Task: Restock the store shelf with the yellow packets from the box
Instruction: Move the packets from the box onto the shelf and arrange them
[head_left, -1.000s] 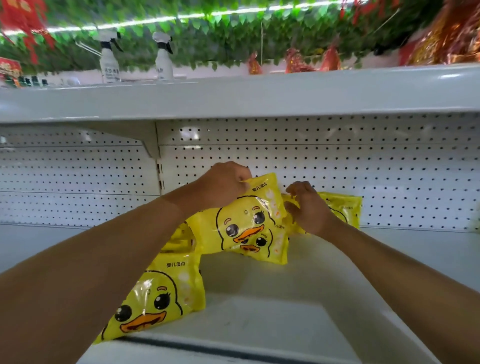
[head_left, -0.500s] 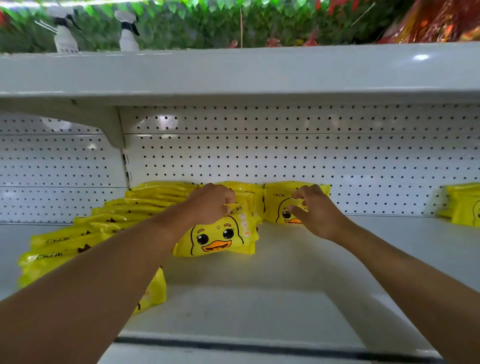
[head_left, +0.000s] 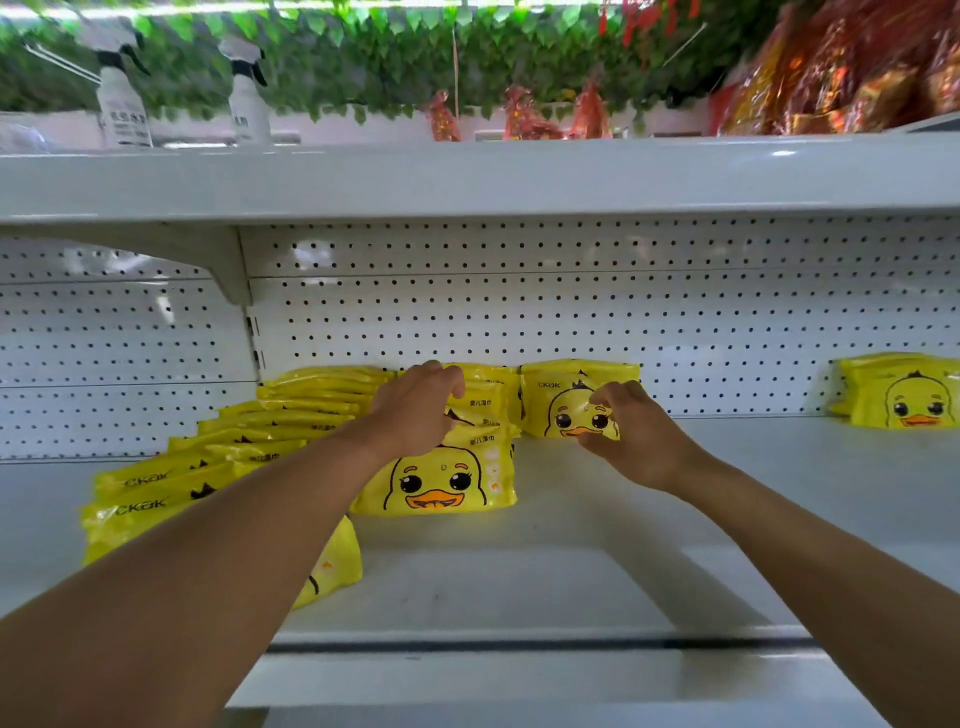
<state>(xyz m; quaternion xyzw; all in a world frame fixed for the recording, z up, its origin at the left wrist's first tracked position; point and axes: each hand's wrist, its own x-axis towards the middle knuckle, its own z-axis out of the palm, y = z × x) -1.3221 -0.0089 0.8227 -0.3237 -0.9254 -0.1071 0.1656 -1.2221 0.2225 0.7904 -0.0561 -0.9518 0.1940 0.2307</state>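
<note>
While both arms reach in over the white shelf, the left hand hangs above the front duck packet with its fingers loosely curled and nothing in them. I cannot tell if it touches the packets behind that one. The right hand is just right of the front duck packet, and its thumb and fingers pinch the lower right corner of the back packet.

Left of the front duck packet lies a long row of yellow packets. They lean over on each other, and the row runs from the near left edge back to the dotted wall.

The front duck packet stands up with its duck face toward us, its long side running left to right. The back packet stands the same way against the wall. Far right of the front duck packet sits a small pile of packets. Above it, on the top shelf, stand two spray bottles.
</note>
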